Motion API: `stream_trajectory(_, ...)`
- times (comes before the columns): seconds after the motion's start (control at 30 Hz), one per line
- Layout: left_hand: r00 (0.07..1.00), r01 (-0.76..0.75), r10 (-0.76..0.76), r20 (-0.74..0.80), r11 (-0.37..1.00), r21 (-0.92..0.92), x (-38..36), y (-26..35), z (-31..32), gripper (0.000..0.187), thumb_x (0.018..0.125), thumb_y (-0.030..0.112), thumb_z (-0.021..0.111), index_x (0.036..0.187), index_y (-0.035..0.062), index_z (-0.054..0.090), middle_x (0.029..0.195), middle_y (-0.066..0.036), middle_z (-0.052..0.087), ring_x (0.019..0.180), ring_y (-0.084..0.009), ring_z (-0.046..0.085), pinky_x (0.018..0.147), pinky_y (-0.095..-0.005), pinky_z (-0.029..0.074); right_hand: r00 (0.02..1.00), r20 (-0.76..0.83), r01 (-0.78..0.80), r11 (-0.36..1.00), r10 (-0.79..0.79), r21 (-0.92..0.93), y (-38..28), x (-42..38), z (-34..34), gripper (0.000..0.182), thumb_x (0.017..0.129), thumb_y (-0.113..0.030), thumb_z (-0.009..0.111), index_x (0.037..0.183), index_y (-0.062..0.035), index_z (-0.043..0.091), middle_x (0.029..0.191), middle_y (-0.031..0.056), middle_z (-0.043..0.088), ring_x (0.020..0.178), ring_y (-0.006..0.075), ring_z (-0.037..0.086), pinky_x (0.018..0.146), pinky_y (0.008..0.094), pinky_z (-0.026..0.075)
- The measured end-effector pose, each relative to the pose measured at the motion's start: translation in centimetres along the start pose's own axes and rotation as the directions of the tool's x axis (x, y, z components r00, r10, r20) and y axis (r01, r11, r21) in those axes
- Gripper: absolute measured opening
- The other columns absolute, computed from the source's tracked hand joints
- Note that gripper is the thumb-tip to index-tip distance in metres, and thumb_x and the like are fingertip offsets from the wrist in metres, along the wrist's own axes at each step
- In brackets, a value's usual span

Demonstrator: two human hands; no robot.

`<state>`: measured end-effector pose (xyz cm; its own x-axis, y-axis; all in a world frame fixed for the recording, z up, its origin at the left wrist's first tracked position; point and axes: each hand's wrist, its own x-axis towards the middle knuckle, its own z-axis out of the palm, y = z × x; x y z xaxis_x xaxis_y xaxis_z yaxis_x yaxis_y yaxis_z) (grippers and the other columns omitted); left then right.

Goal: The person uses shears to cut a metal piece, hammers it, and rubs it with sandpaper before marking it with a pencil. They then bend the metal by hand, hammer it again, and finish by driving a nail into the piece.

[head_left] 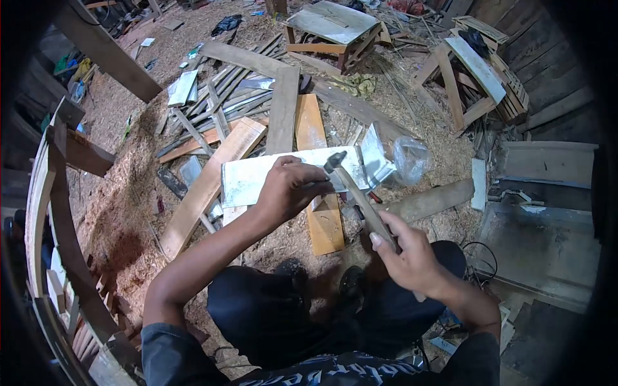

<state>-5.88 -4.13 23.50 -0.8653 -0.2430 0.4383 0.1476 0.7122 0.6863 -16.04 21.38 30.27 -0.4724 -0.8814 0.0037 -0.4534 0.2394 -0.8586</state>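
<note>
My right hand is wrapped round the wooden handle of a hammer. The hammer's metal head is over a white-faced board, close to the fingertips of my left hand. That hand is closed in a pinch above the board, and whatever lies between its fingers is too small to make out. The white board lies crosswise in front of my knees. Under it runs an orange-brown plank. A bent white sheet piece stands at the board's right end.
Wood shavings cover the floor. Loose planks and a pile of thin strips lie ahead. A low white-topped wooden table stands at the back, a wooden frame at right. Clear plastic lies beside the board. Curved timber rises at left.
</note>
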Motion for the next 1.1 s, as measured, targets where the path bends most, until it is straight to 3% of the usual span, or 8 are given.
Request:
stream_trajectory(0.1,0.999,0.037,-0.037,0.025,0.999,-0.024,-0.2,-0.3,0.3,0.012,0.080,0.019,0.080,0.087,0.0108,0.075,0.083,-0.004,0.073,0.080,-0.0241,0.067,0.088,-0.0392,0.046,0.976,0.088,-0.198,0.980,0.198,-0.011,-2.3,-0.5,-0.4,0.044,0.098,-0.014,0.060,0.132,0.0110,0.049,0.092,0.0242,0.069,0.078,0.0292,0.072,0.070,0.0373,0.054)
stream_trajectory(0.33,0.999,-0.013,0.011,-0.042,0.998,-0.058,-0.2,-0.5,0.7,0.013,0.076,0.011,0.083,0.087,0.0080,0.076,0.084,-0.006,0.075,0.077,-0.0209,0.069,0.084,-0.0374,0.049,0.981,0.013,0.192,0.958,-0.193,-0.215,-3.0,-2.0,-0.4,0.049,0.096,-0.004,0.055,0.141,0.0099,0.041,0.108,0.0318,0.065,0.094,0.0416,0.069,0.079,0.0433,0.055)
stream_trajectory(0.37,0.999,-0.006,0.003,-0.032,0.997,-0.074,-0.2,-0.5,0.7,0.013,0.076,0.011,0.083,0.087,0.0077,0.076,0.085,-0.006,0.075,0.077,-0.0207,0.069,0.084,-0.0372,0.049,0.994,0.051,0.104,0.973,-0.095,-0.206,-3.4,-2.5,-0.5,0.051,0.096,-0.003,0.055,0.143,0.0097,0.039,0.113,0.0340,0.063,0.099,0.0457,0.067,0.082,0.0449,0.054)
stream_trajectory(0.47,1.000,0.010,-0.011,-0.011,0.998,-0.061,-0.1,-0.7,0.8,0.012,0.076,0.010,0.083,0.085,0.0066,0.076,0.085,-0.006,0.075,0.076,-0.0205,0.069,0.082,-0.0369,0.050,0.998,0.067,0.012,0.974,0.004,-0.228,-3.6,-3.3,-0.6,0.052,0.096,-0.003,0.055,0.144,0.0101,0.038,0.114,0.0343,0.062,0.100,0.0462,0.066,0.082,0.0446,0.055)
stream_trajectory(0.77,0.999,0.040,-0.039,0.009,0.998,-0.048,0.4,-0.3,1.1,0.010,0.077,0.015,0.080,0.085,0.0101,0.076,0.083,-0.005,0.074,0.077,-0.0246,0.069,0.086,-0.0385,0.048,0.969,-0.064,0.206,0.919,-0.241,-0.337,-2.9,-3.7,-0.2,0.053,0.096,-0.003,0.055,0.145,0.0081,0.039,0.116,0.0333,0.061,0.098,0.0447,0.067,0.079,0.0434,0.055)
stream_trajectory(0.87,0.998,0.040,-0.040,0.039,0.999,-0.013,0.3,-0.4,0.9,0.010,0.077,0.015,0.080,0.085,0.0102,0.076,0.083,-0.005,0.074,0.076,-0.0247,0.069,0.086,-0.0388,0.048,0.989,0.150,0.039,0.929,0.018,-0.368,-3.6,-3.9,-1.1,0.054,0.095,-0.002,0.056,0.145,0.0082,0.039,0.112,0.0317,0.062,0.093,0.0433,0.068,0.075,0.0435,0.056)
stream_trajectory(0.97,1.000,-0.012,0.012,0.002,1.000,0.009,0.1,-0.6,1.0,0.010,0.076,0.011,0.080,0.085,0.0102,0.077,0.083,-0.004,0.075,0.075,-0.0207,0.069,0.085,-0.0367,0.049,0.961,-0.040,0.241,0.902,-0.273,-0.357,-3.5,-3.6,-0.7,0.056,0.094,-0.002,0.057,0.146,0.0069,0.038,0.105,0.0293,0.063,0.087,0.0423,0.068,0.072,0.0441,0.055)
stream_trajectory(1.1,0.999,0.024,-0.023,0.027,1.000,-0.004,0.0,-0.6,0.7,0.008,0.076,0.009,0.080,0.084,0.0100,0.077,0.084,-0.003,0.075,0.074,-0.0190,0.069,0.086,-0.0359,0.049,0.981,0.004,0.181,0.909,-0.194,-0.375,-2.9,-3.3,-0.5,0.057,0.094,-0.002,0.057,0.147,0.0061,0.038,0.101,0.0279,0.063,0.083,0.0421,0.067,0.070,0.0438,0.055)
